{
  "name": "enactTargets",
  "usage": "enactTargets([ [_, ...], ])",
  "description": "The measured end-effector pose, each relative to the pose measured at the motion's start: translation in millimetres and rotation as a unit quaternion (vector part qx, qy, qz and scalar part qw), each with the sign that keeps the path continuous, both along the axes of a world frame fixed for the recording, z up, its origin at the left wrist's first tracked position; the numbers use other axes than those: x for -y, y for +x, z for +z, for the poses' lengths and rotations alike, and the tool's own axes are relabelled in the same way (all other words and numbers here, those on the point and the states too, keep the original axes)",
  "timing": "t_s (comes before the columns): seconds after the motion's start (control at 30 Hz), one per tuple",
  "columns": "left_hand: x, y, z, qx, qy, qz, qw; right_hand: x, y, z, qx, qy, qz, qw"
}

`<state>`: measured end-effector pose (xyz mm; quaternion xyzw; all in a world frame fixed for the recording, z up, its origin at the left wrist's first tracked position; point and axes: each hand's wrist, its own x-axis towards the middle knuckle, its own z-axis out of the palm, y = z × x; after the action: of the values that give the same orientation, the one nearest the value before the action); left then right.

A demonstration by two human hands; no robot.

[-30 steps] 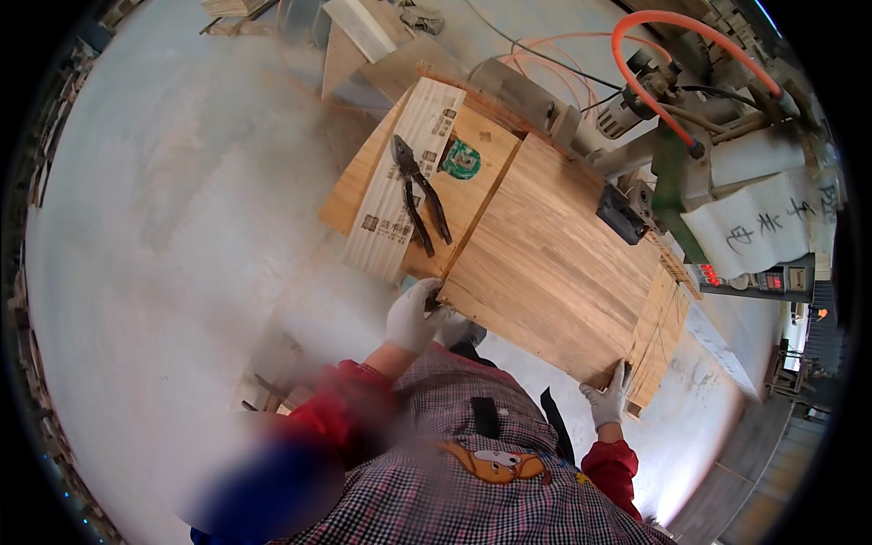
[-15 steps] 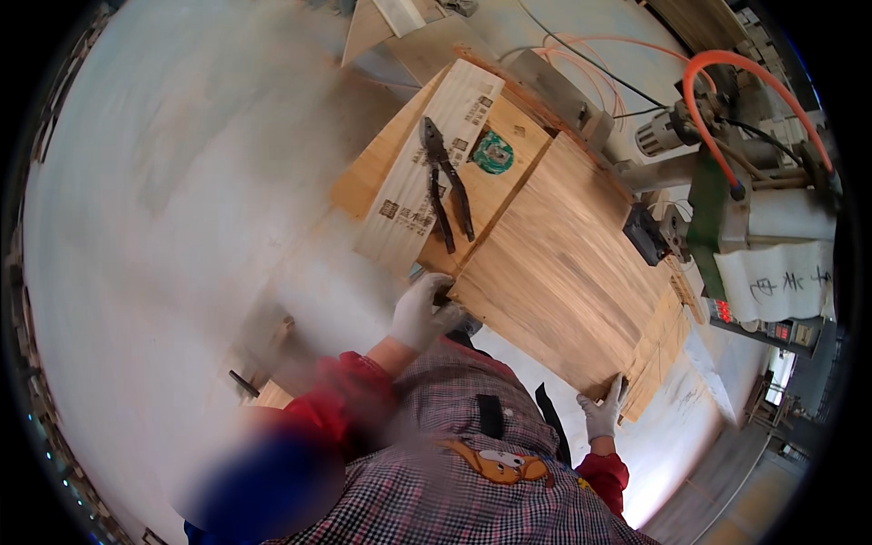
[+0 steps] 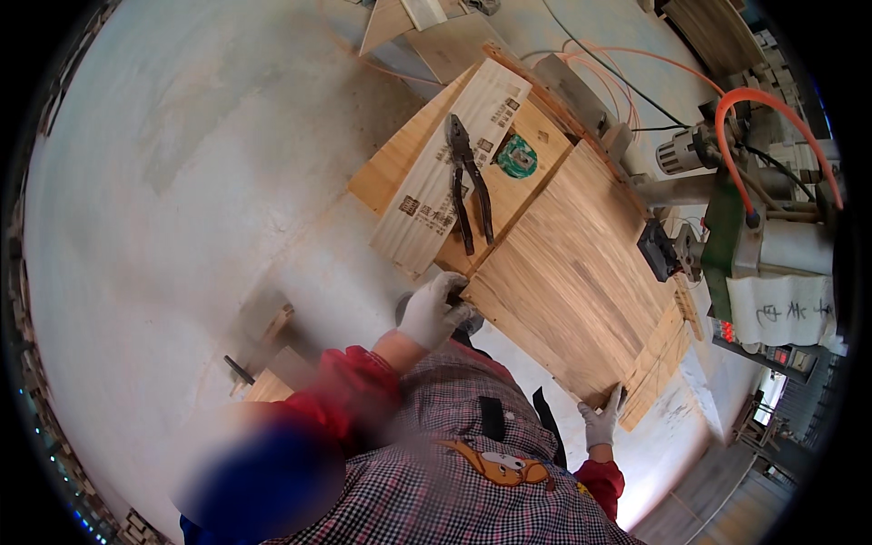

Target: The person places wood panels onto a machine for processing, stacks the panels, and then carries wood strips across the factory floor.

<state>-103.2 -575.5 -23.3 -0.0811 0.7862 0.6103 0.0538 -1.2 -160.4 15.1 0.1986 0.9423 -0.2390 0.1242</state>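
Observation:
A brown-grained wooden panel [image 3: 577, 263] lies flat on the workbench in front of me. My left hand [image 3: 431, 313], in a pale glove, has its fingers curled at the panel's near left corner. At the near right corner my right hand [image 3: 601, 421], also gloved, grips the edge, its fingertips partly hidden. Left of the panel, a pair of pliers [image 3: 468, 177] with dark handles rests across a pale printed board [image 3: 413, 213]. Between that board and the panel sits a round green item [image 3: 517, 157], its kind unclear.
A machine [image 3: 727, 218] with a green body and an orange hose [image 3: 763, 94] stands at the panel's right side. A lighter wood strip [image 3: 656, 368] borders the panel's right end. Cables [image 3: 604, 77] trail across the floor behind. Wooden pieces [image 3: 272, 372] are at lower left.
The bench, the panel and the machine appear slightly farther right in the view. Both hands keep to the same corners of the panel.

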Motion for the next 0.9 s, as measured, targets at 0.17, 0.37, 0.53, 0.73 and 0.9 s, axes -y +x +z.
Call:
enactTargets([
  [0.17, 2, -2, -1, -0.037, -0.025, -0.014, 0.999, -5, 3, -4, -0.002, 0.006, 0.004, 1.0],
  [0.37, 4, -3, -3, -0.044, -0.021, -0.008, 0.999, -4, 2, -4, -0.012, -0.04, -0.021, 0.999],
  [0.53, 6, -5, -4, -0.053, -0.02, -0.015, 0.998, -1, 1, -3, -0.008, -0.047, -0.033, 0.998],
  [0.73, 9, -7, 0, -0.035, -0.016, -0.025, 0.999, -11, 4, -9, -0.007, -0.045, -0.028, 0.999],
  [0.9, 9, -7, -3, -0.036, -0.019, -0.029, 0.999, -15, 6, -11, -0.015, -0.055, -0.028, 0.998],
])
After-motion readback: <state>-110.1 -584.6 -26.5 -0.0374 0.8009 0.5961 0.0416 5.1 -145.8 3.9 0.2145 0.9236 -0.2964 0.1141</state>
